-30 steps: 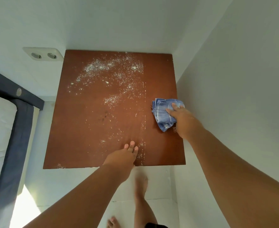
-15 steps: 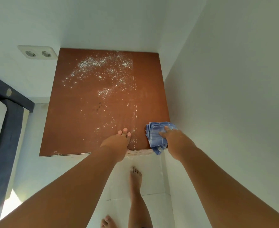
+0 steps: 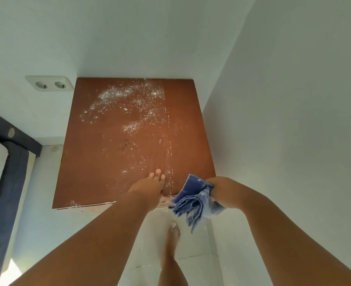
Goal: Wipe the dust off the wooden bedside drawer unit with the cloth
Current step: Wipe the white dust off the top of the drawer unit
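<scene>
The brown wooden drawer unit (image 3: 100, 157) stands in a white corner, seen from above. White dust speckles its top, thickest at the back middle, and a thin dust line runs front to back right of centre. The strip right of that line looks clean. My left hand (image 3: 149, 186) rests flat on the top near the front edge, fingers straight. My right hand (image 3: 222, 190) grips the bunched blue cloth (image 3: 193, 201), lifted just past the front right corner, its folds hanging over the floor.
White walls close in behind and to the right of the unit. A double wall socket (image 3: 49, 84) sits at the back left. A dark bed frame with a white mattress (image 3: 3, 174) runs along the left. My bare foot (image 3: 171, 236) stands on the pale floor below the front edge.
My right hand has dragged the cloth down the right strip to the front edge, then lifted it off past the corner, now bunched and hanging. My left hand has stayed in place.
</scene>
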